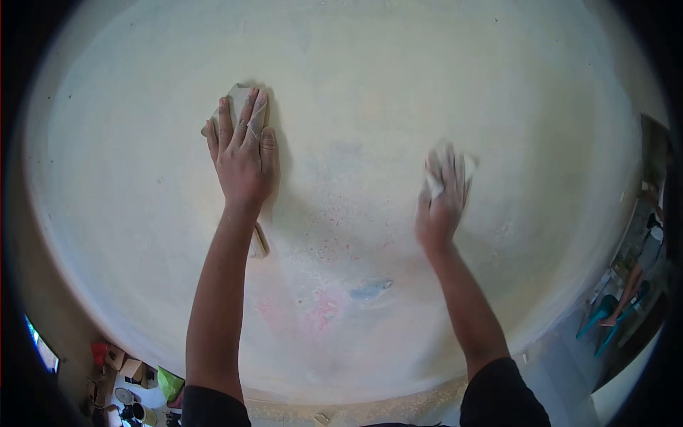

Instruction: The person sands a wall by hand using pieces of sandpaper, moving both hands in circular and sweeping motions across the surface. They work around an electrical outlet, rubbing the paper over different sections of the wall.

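My left hand (245,160) lies against a pale wall (341,71), fingers stretched and a little apart. It holds a creased, grey-beige piece of sandpaper (240,96) pressed to the surface, with folds showing between and beside the fingers. Further right and slightly lower, my right hand (442,199) also holds a light piece of sandpaper (434,183) at the wall; motion blurs its fingers and the sheet. Dusty pink patches (324,309) and a bluish patch (370,289) mark the wall between my forearms. The grit side of both sheets is hidden.
A small switch-like box (257,242) is partly hidden behind my left forearm. At the lower left are cardboard boxes (133,369), a green bag (170,384) and a lit screen (41,345). At the right edge, a person's leg (629,295) shows near a teal chair (605,309).
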`<state>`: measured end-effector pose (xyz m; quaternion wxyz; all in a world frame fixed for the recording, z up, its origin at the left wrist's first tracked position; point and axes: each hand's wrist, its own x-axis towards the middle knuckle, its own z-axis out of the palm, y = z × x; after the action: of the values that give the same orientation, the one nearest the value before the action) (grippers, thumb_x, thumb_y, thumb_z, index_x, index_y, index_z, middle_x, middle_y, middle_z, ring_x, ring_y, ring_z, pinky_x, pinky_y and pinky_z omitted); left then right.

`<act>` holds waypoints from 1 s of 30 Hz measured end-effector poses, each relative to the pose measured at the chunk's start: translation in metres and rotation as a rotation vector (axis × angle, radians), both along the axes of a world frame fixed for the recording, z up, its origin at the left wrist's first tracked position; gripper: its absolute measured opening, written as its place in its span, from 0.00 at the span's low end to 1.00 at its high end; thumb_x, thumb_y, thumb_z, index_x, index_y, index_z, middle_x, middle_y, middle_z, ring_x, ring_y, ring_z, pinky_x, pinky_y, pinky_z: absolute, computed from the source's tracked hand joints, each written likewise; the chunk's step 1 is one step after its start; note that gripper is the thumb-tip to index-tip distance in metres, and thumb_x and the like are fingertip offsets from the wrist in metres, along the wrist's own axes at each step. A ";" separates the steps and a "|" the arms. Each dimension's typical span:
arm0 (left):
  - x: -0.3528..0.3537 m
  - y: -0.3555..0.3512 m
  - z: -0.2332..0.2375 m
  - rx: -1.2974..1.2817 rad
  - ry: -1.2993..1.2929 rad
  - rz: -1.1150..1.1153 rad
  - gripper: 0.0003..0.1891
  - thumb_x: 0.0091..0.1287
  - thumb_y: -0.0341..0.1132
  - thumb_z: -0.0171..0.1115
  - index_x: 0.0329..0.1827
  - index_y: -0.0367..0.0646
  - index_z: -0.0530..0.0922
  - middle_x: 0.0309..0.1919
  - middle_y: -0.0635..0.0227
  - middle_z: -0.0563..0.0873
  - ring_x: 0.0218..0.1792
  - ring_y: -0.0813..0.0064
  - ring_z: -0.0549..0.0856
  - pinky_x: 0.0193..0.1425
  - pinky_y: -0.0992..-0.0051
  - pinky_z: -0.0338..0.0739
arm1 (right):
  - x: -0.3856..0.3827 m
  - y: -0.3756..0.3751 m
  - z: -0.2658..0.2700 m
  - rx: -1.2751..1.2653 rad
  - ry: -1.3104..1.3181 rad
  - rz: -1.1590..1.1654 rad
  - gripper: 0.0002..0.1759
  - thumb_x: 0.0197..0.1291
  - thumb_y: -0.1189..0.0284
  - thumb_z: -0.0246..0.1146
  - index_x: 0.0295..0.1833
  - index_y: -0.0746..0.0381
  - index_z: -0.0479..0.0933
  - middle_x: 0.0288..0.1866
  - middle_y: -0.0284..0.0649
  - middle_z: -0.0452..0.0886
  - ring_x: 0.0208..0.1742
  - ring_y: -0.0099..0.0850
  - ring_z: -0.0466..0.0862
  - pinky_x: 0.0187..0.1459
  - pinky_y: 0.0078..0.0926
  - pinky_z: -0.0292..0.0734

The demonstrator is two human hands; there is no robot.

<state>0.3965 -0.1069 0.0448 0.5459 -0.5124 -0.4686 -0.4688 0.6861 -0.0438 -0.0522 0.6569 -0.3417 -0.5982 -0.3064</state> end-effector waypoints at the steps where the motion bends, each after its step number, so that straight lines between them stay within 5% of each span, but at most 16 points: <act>1: 0.000 0.000 0.000 0.008 -0.003 -0.006 0.23 0.77 0.41 0.44 0.74 0.58 0.67 0.74 0.77 0.68 0.78 0.57 0.55 0.80 0.50 0.43 | -0.002 0.001 -0.025 -0.024 -0.082 -0.032 0.27 0.60 0.71 0.58 0.67 0.47 0.75 0.75 0.40 0.67 0.75 0.46 0.65 0.74 0.54 0.54; 6: 0.023 0.003 -0.012 0.042 -0.081 0.004 0.24 0.75 0.37 0.46 0.75 0.56 0.66 0.74 0.77 0.68 0.79 0.55 0.54 0.79 0.48 0.42 | 0.009 -0.015 -0.051 -0.124 -0.533 0.057 0.27 0.57 0.68 0.61 0.65 0.45 0.77 0.72 0.40 0.71 0.74 0.40 0.68 0.74 0.53 0.53; 7: 0.030 0.003 -0.018 0.003 -0.095 -0.011 0.25 0.75 0.37 0.46 0.75 0.55 0.66 0.74 0.76 0.67 0.79 0.54 0.54 0.79 0.48 0.41 | 0.022 -0.007 -0.045 -0.077 -0.452 -0.007 0.26 0.57 0.68 0.62 0.64 0.44 0.78 0.72 0.39 0.71 0.74 0.36 0.67 0.74 0.52 0.54; 10: 0.063 -0.004 -0.068 -0.136 -0.134 -0.066 0.25 0.74 0.38 0.46 0.75 0.50 0.66 0.75 0.71 0.67 0.78 0.51 0.54 0.78 0.45 0.39 | 0.070 0.008 -0.053 -0.108 -0.005 0.013 0.24 0.62 0.69 0.59 0.64 0.51 0.77 0.74 0.43 0.68 0.75 0.45 0.64 0.75 0.57 0.49; 13: 0.099 -0.006 -0.150 -0.291 -0.135 -0.114 0.25 0.74 0.37 0.48 0.74 0.44 0.66 0.75 0.64 0.67 0.79 0.49 0.51 0.78 0.45 0.37 | 0.087 0.020 -0.151 -0.192 0.143 -0.033 0.23 0.64 0.68 0.57 0.64 0.55 0.77 0.73 0.47 0.69 0.74 0.50 0.64 0.74 0.62 0.47; 15: 0.121 -0.005 -0.208 -0.396 -0.181 -0.145 0.25 0.74 0.38 0.47 0.73 0.39 0.67 0.74 0.59 0.67 0.79 0.46 0.49 0.78 0.43 0.34 | 0.089 0.009 -0.207 -0.243 -0.168 0.012 0.22 0.63 0.69 0.57 0.62 0.54 0.78 0.70 0.48 0.72 0.72 0.49 0.68 0.74 0.59 0.49; 17: 0.135 -0.002 -0.251 -0.394 -0.190 -0.153 0.26 0.76 0.41 0.45 0.73 0.38 0.67 0.75 0.59 0.65 0.79 0.46 0.48 0.77 0.43 0.32 | 0.105 0.001 -0.187 -0.223 -0.408 0.094 0.21 0.62 0.69 0.57 0.62 0.55 0.79 0.69 0.47 0.73 0.72 0.48 0.69 0.75 0.57 0.49; 18: 0.141 0.002 -0.254 -0.375 -0.238 -0.152 0.26 0.76 0.41 0.43 0.73 0.37 0.66 0.75 0.59 0.65 0.79 0.47 0.47 0.78 0.44 0.32 | 0.117 -0.003 -0.176 -0.221 -0.531 0.139 0.21 0.62 0.70 0.57 0.61 0.55 0.79 0.69 0.47 0.73 0.71 0.48 0.70 0.75 0.56 0.49; 23: 0.184 0.015 -0.250 -0.229 -0.542 -0.217 0.26 0.76 0.37 0.40 0.75 0.37 0.63 0.77 0.61 0.62 0.79 0.46 0.46 0.77 0.43 0.31 | 0.192 0.020 -0.136 -0.244 -0.017 0.031 0.24 0.62 0.71 0.57 0.64 0.56 0.77 0.70 0.51 0.71 0.73 0.54 0.66 0.75 0.56 0.49; 25: 0.209 0.028 -0.272 -0.175 -0.646 -0.221 0.26 0.76 0.37 0.40 0.75 0.38 0.62 0.77 0.61 0.62 0.79 0.46 0.44 0.77 0.43 0.30 | 0.205 0.030 -0.174 -0.248 0.149 0.061 0.25 0.63 0.70 0.57 0.67 0.55 0.75 0.70 0.54 0.70 0.74 0.59 0.62 0.74 0.59 0.47; 26: 0.226 0.030 -0.284 -0.198 -0.635 -0.227 0.26 0.77 0.39 0.40 0.75 0.38 0.62 0.77 0.61 0.61 0.79 0.46 0.44 0.77 0.43 0.30 | 0.195 0.041 -0.237 -0.329 0.244 0.226 0.24 0.62 0.70 0.57 0.66 0.55 0.76 0.70 0.53 0.71 0.73 0.58 0.63 0.74 0.60 0.47; 30: 0.292 0.048 -0.288 -0.209 -0.591 -0.201 0.28 0.78 0.44 0.38 0.76 0.39 0.60 0.78 0.61 0.60 0.80 0.48 0.44 0.78 0.45 0.30 | 0.209 0.020 -0.235 -0.343 -0.264 0.086 0.21 0.55 0.70 0.61 0.56 0.50 0.82 0.64 0.42 0.78 0.69 0.46 0.71 0.73 0.59 0.51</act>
<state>0.6887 -0.0591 -0.2432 0.2818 -0.4511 -0.5995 -0.5981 0.8953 -0.0235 -0.2876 0.5176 -0.3798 -0.7363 -0.2138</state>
